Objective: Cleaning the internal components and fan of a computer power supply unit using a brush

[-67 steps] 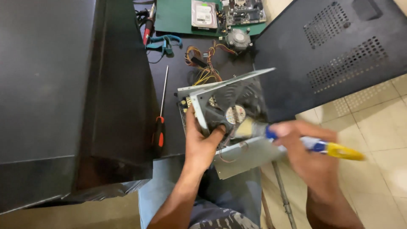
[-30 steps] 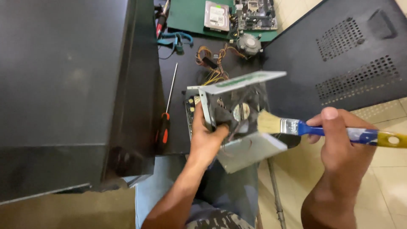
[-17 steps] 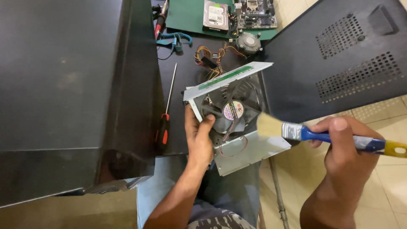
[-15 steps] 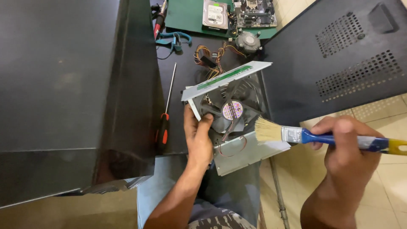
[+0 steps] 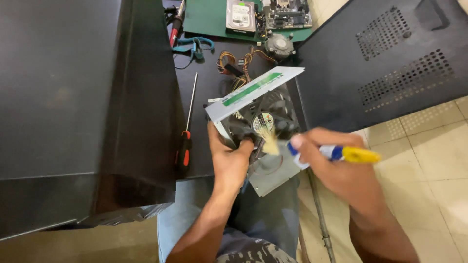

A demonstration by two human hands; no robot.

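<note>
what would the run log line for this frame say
left hand: grips power supply unit | right hand: holds paintbrush, bristles on fan | screwdriver: lies on table, untouched

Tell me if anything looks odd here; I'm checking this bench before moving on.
The power supply unit is opened, its cover tilted up and the fan exposed, held in the left hand. The right hand holds a paintbrush against the fan. No visible spills or breakage.

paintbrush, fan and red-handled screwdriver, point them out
paintbrush (image 5: 269,142), head view, on the pale bristles
fan (image 5: 263,121), head view, on the round hub label
red-handled screwdriver (image 5: 185,148), head view, on the handle
</note>
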